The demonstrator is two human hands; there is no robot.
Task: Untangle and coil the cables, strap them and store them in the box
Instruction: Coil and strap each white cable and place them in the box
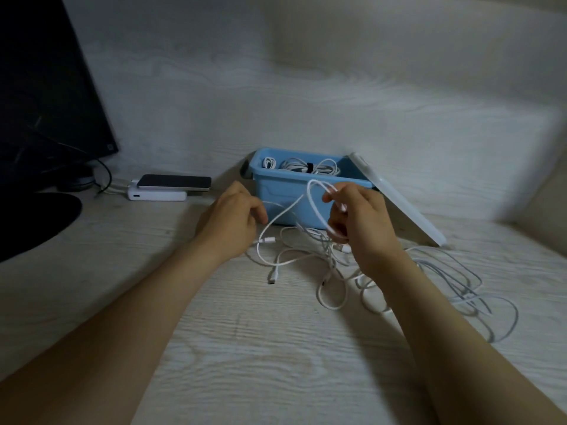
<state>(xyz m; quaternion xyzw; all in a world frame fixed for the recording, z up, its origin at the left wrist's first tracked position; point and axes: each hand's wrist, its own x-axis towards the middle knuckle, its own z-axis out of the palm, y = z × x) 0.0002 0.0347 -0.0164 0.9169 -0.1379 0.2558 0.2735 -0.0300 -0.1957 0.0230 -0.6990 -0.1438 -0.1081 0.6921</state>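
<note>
Just right of centre frame, a thin white charging cable (308, 194) rises in a narrow upright loop. It is gripped by the right hand (362, 219), whose fingers curl round the gathered turns. From that loop the free length slants down and to the left, passing close by the fingertips of the left hand (230, 222). Those fingers are curled, but I cannot tell whether they pinch the strand or only hover at it. The slack therefore lies left of the coil and runs toward the left hand, which looks the better placed to feed another turn. Below both hands the strand drops into a loose tangle of white cables (322, 265) on the pale wood-grain tabletop (276, 348), spreading toward the lower right. Directly behind, at upper centre, sits the open blue plastic box (276, 191). It holds strapped white coils (294, 165), and its white lid (399, 207) leans against its right side. Further left, a dark-screened phone (175, 181) lies on a white power bank (159, 196).
</note>
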